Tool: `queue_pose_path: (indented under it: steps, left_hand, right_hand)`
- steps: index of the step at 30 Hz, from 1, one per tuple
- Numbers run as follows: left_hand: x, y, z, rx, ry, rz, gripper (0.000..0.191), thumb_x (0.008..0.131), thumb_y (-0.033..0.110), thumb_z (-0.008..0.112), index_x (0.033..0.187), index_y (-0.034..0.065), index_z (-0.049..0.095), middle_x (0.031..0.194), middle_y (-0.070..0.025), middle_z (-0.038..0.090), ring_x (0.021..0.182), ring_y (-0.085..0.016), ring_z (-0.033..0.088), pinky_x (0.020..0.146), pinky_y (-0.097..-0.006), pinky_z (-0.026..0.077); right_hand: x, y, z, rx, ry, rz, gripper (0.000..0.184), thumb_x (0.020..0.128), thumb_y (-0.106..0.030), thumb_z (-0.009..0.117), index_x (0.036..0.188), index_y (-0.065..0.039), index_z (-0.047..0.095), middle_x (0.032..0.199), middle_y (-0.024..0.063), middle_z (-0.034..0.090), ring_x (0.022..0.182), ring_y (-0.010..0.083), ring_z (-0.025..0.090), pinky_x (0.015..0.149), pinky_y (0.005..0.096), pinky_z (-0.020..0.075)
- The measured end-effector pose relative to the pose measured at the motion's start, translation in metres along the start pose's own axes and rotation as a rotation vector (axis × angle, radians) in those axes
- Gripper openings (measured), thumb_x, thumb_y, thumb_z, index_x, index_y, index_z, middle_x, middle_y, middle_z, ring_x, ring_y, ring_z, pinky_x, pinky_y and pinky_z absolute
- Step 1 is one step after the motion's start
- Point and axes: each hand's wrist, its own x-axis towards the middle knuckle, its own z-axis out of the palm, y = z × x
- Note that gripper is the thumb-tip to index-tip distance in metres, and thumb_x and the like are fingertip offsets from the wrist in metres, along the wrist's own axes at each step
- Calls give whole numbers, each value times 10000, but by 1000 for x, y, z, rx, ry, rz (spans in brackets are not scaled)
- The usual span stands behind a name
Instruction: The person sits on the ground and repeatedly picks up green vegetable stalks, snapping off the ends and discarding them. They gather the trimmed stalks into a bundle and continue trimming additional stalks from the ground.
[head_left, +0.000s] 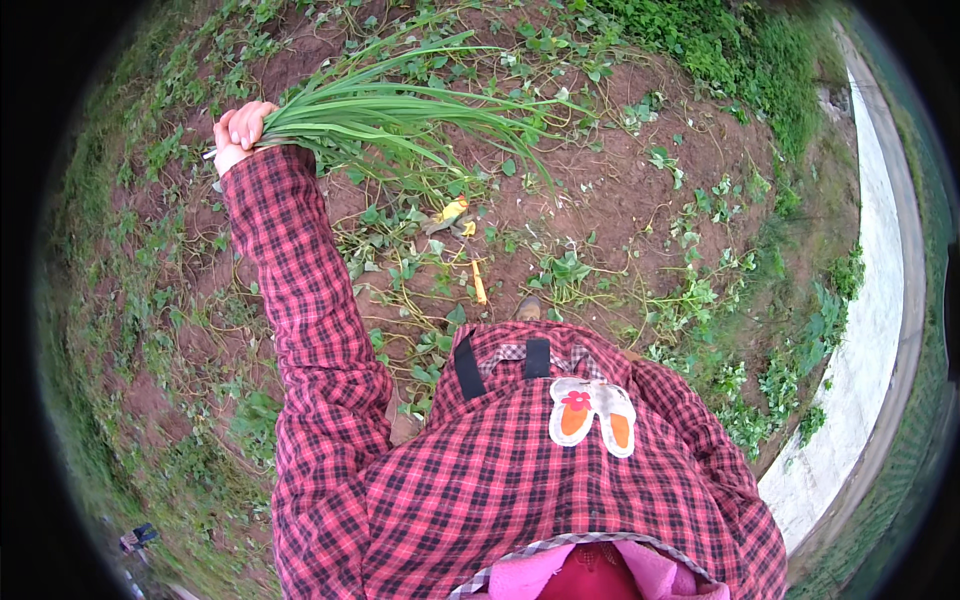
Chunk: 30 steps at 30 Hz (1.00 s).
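My left hand (241, 133) is stretched out to the upper left, its fingers closed around one end of a bunch of long green leaf blades (375, 109). The blades fan out to the right over the vines. On the soil below them lie a yellow and green item (450, 214), which I cannot name for sure, and an orange-yellow stick-like piece (478, 282), possibly a tool handle. My right hand is out of view; that arm's red checked sleeve runs down at my side.
Creeping leafy vines (566, 271) spread over reddish-brown soil (622, 172). A shoe tip (528, 307) shows beyond my checked smock. Denser green growth stands at the upper right, and a pale concrete strip (877, 300) curves along the right. A distant person (138, 538) is at the lower left.
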Motion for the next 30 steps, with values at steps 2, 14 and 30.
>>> queue_pose_path:
  steps: [2, 14, 30]
  left_hand:
    - [3, -10, 7, -12, -13, -11, 371, 804, 82, 477, 483, 150, 304, 423, 56, 310, 337, -73, 283, 344, -210, 254]
    - [10, -79, 45, 60, -105, -121, 202, 889, 154, 444, 694, 101, 441, 471, 60, 327, 363, -69, 304, 360, -211, 292]
    - [13, -98, 44, 69, -50, -164, 261, 914, 210, 416, 675, 104, 426, 460, 64, 299, 357, -77, 266, 350, -227, 244]
  right_hand:
    - [-14, -29, -35, -97, 47, -130, 505, 805, -380, 580, 1220, -99, 525, 1117, 166, 593, 978, 325, 590, 861, 388, 463]
    - [-161, -224, -249, 548, 1252, -1162, 214, 790, -54, 639, 988, -130, 671, 672, 8, 533, 575, 89, 486, 535, 236, 414]
    - [-122, -238, -254, 1243, 917, -1053, 41, 785, -62, 615, 822, -52, 631, 685, -47, 524, 574, 38, 453, 513, 203, 373]
